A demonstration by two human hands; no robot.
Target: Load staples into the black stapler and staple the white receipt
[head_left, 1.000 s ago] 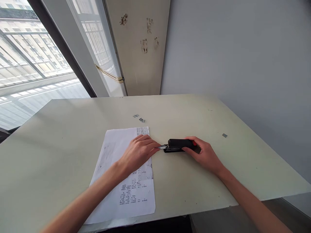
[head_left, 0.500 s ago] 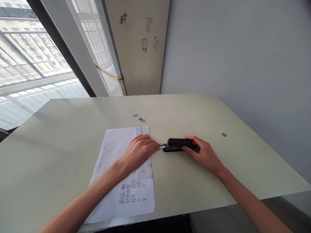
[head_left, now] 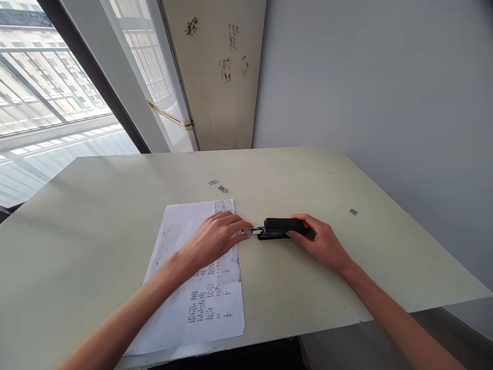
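A black stapler [head_left: 284, 225] with a red part at its rear lies sideways on the table, and my right hand [head_left: 322, 241] is closed around its right end. From its left end sticks out a silver metal staple tray [head_left: 252, 232]. My left hand [head_left: 219, 232] pinches the outer end of that tray between thumb and fingers, above the right edge of a sheet of printed paper [head_left: 185, 318]. The hand and forearm cover part of the sheet. Whether staples lie in the tray is too small to tell.
Several small strips of staples [head_left: 217, 186] lie beyond the paper. One more staple strip [head_left: 353, 211] is off to the right. The pale table [head_left: 292, 288] ends at a near edge below, with a grey wall [head_left: 370, 82] on the right and a window [head_left: 50, 77] at left.
My left hand has moved a little to the left, and more of the metal tray now shows outside the stapler. My right hand keeps its hold. The view has shifted slightly.
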